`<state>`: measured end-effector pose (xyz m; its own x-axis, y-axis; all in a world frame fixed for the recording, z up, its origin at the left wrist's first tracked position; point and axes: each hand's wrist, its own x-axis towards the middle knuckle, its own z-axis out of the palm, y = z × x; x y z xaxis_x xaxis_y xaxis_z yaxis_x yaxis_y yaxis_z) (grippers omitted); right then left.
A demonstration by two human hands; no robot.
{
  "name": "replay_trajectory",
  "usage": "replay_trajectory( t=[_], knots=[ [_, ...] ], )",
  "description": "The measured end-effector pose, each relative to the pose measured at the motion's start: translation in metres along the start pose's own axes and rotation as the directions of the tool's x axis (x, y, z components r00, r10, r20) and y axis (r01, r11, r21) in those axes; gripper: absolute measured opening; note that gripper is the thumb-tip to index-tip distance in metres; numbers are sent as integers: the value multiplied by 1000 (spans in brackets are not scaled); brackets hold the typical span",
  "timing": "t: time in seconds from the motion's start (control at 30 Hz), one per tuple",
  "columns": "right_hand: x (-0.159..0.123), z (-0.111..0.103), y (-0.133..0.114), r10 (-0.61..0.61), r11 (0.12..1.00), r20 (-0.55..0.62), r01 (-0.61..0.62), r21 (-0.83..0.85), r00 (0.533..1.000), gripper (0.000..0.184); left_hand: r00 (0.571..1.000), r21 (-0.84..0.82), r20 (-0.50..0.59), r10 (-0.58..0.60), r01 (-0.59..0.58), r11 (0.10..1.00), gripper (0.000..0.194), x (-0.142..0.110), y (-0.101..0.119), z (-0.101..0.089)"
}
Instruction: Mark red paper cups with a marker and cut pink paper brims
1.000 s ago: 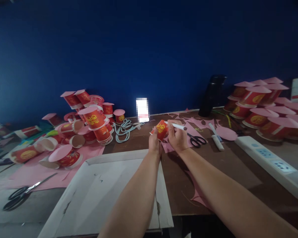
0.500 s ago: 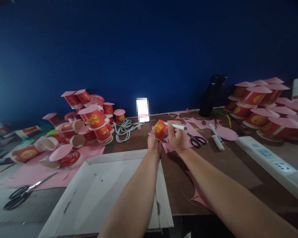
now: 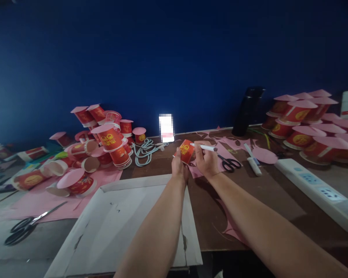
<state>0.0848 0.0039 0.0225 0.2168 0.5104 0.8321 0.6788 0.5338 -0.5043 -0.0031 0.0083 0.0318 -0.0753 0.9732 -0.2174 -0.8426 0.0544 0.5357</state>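
A red paper cup [image 3: 186,151] with gold characters is tilted in my left hand [image 3: 179,166], whose fingers are wrapped round its near side. My right hand [image 3: 206,160] grips a white marker pen [image 3: 204,147], its tip at the upper right edge of the cup. Whether the tip touches the cup is too small to tell. Just right of my right hand, dark-handled scissors [image 3: 230,164] lie among pink paper scraps [image 3: 234,143]. A white cardboard tray [image 3: 118,224] lies under my left forearm.
Red cups with pink paper tops are heaped at left [image 3: 108,139] and stacked at right [image 3: 300,112]. A coiled cable [image 3: 143,154], lit phone [image 3: 166,127], black bottle [image 3: 247,112], glue tube [image 3: 254,166] and power strip [image 3: 313,189] stand or lie around. More scissors [image 3: 29,226] lie at left.
The cup has turned slightly in my left hand and shifted a little left. My right hand keeps the marker pen at the cup's edge.
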Motion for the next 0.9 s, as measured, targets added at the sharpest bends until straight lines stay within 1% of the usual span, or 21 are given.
replay_trajectory(
  t=[0.13,0.23,0.43,0.57,0.73,0.9],
  knots=[
    [-1,1,0,1,1000,13,-1,4,1000,21,1000,18,-10,-1,2,1000,16,0,-1,0],
    [-1,0,-2,-13,1000,19,13,3,1000,22,1000,28,9,8,-8,1000,17,-2,-1,0],
    [0,-1,-4,-12,1000,22,12,-1,1000,22,999,16,8,-31,31,999,23,-2,-3,1],
    [0,-1,-4,-8,1000,23,8,5,1000,23,1000,4,-2,-22,22,1000,20,-1,-1,0],
    [0,-1,-3,3,1000,16,-3,-7,1000,24,998,-15,-36,-53,52,999,17,0,2,0],
    [-1,-1,-2,13,1000,3,-13,-24,1000,24,998,-25,-25,-51,51,998,19,2,1,-1]
  ],
)
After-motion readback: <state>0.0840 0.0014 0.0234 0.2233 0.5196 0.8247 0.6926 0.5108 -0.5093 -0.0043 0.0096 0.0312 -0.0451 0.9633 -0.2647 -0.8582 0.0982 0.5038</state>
